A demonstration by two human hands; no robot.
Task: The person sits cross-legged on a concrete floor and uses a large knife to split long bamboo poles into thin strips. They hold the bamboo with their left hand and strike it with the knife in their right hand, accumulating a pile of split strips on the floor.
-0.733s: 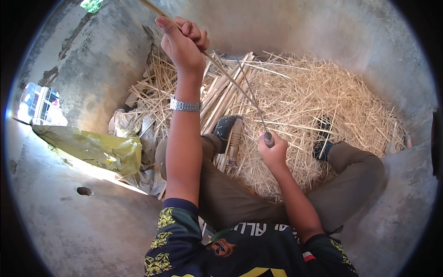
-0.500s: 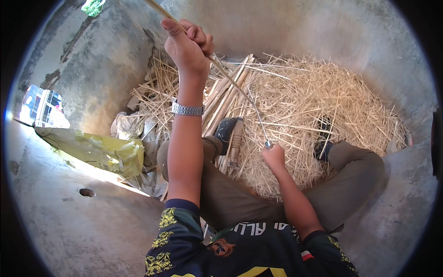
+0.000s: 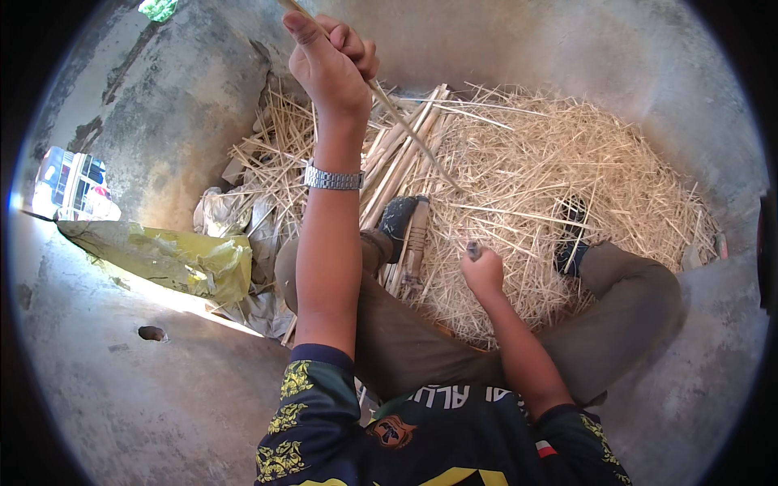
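My left hand (image 3: 334, 69) is raised high, its fingers closed round a long thin pale cane strip (image 3: 417, 142). The strip slants down to the right and its lower end hangs over the shavings. Lower and to the right, my right hand (image 3: 485, 275) is closed round the handle of a knife (image 3: 473, 249). Only the grey metal part at its top shows clearly; the blade is hard to make out against the straw-coloured pile. Strip end and right hand are apart.
A wide heap of pale shavings (image 3: 632, 162) lies between and beyond my feet. Several split sticks (image 3: 405, 154) lie left of it, near a turned wooden piece (image 3: 417, 239). A yellow sheet (image 3: 194, 259) lies at left. Grey concrete walls (image 3: 519, 40) curve around.
The knife blade, which reached up to the strip's lower end, has turned and come away from it. The strip's end now bends freely to the right. Both hands have barely moved.
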